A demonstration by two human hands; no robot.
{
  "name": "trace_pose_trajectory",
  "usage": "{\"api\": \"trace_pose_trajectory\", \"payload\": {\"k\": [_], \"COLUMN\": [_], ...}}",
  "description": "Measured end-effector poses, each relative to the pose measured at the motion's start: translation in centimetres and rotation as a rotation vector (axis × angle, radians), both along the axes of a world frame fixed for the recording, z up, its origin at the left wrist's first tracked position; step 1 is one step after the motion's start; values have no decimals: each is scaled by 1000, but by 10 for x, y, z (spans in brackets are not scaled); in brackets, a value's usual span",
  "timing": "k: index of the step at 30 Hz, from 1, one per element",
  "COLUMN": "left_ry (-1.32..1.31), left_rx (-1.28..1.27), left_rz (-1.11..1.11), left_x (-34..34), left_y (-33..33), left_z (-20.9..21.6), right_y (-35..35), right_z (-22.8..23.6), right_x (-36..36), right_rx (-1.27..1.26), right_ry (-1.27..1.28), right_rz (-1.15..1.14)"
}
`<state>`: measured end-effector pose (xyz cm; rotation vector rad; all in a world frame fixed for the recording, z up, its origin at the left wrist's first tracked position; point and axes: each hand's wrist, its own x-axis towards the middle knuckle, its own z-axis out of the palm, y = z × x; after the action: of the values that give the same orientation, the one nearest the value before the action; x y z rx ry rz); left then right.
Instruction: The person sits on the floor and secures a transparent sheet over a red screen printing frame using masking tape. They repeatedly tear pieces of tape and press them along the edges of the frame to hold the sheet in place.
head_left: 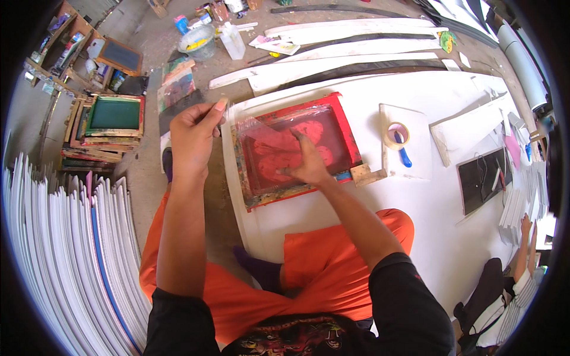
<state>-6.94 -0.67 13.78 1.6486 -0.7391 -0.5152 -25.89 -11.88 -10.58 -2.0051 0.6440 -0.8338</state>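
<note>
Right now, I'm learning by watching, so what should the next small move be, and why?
Perhaps ease the left hand down toward the frame. It is raised beside the frame, apparently pinching clear film, while the right hand, fingers spread, is over the red screen; a lower angle may let the film lie flatter.

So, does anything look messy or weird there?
Yes, a little. The wooden frame under the right hand has uneven red and dark smears along its edges, so it looks messy. The white strips on the floor lie unevenly too.
</note>
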Motion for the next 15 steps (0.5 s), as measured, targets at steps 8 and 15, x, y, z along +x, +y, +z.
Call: {"api": "trace_pose_trajectory", "payload": {"k": [8,15], "left_ry": [73,156], "left_rx": [-70,-115], "left_rz": [81,147], "left_x": [13,45], "left_y": [10,26], "left_z": [32,35], "right_y": [49,53], "right_z": [-1,-30], "right_x": [113,120], "right_rx": [-56,-96], "right_ry": [-124,-80], "right_rz": [-297,-257]}}
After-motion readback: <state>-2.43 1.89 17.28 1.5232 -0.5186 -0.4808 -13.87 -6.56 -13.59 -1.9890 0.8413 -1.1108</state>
